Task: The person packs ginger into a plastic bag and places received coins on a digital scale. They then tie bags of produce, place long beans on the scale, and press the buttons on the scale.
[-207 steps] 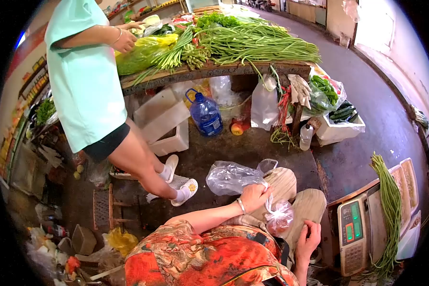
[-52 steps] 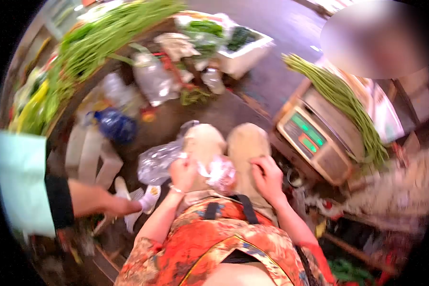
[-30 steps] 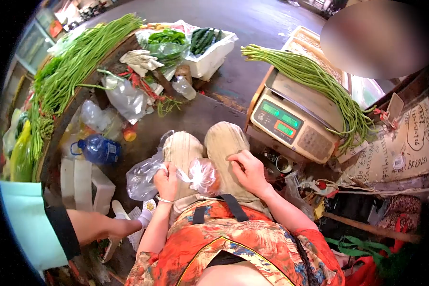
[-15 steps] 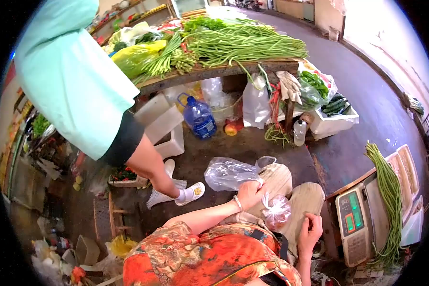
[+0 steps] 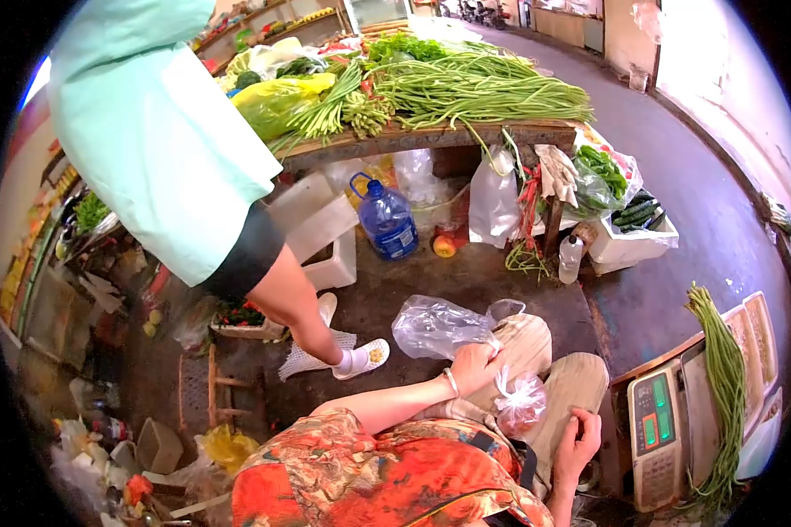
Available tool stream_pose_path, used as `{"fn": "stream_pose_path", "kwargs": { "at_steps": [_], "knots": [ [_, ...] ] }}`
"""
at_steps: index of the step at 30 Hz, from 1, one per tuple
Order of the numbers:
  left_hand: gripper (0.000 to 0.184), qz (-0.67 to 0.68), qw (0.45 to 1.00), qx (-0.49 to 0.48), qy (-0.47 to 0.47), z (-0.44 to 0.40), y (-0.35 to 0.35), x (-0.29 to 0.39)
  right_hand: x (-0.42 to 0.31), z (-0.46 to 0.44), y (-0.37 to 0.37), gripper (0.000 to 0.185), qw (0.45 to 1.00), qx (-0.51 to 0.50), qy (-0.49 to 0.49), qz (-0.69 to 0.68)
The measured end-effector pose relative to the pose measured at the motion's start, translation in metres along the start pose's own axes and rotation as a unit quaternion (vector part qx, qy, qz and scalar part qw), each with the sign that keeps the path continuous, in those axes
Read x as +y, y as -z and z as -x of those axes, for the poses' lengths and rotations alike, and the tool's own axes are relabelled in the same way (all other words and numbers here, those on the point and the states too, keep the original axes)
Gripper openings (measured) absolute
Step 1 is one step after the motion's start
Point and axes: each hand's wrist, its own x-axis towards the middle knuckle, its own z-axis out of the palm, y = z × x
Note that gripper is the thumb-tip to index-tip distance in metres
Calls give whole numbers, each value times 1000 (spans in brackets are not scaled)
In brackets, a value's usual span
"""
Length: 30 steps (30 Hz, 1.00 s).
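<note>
My left hand is closed on the gathered edge of a clear plastic bag, which spreads out beyond my left knee. In my lap rests a small knotted clear bag with something reddish-brown inside; neither hand is seen gripping it. My right hand lies against my right thigh, its fingers curled and thumb apart, with nothing seen between them. A digital scale with lit green figures stands to the right, and a long bundle of green beans lies across its pan.
A person in a pale green top stands at the left by a vegetable-laden table. Under it are a blue water jug and white foam boxes. A foam box of cucumbers sits beyond the table's right end.
Since half a second ago the view has shifted slightly, moving everything a little rightward. Earlier it faced further right, then swung back left. My left hand keeps hold of the clear bag throughout.
</note>
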Motion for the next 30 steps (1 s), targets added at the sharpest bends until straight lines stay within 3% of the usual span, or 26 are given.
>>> {"fn": "stream_pose_path", "kwargs": {
  "at_steps": [30],
  "knots": [
    [26, 3, 1000, -5, -5, -1, 2, 4, 4, -1, -2, 12, 1000, 11, 21, -2]
  ]
}}
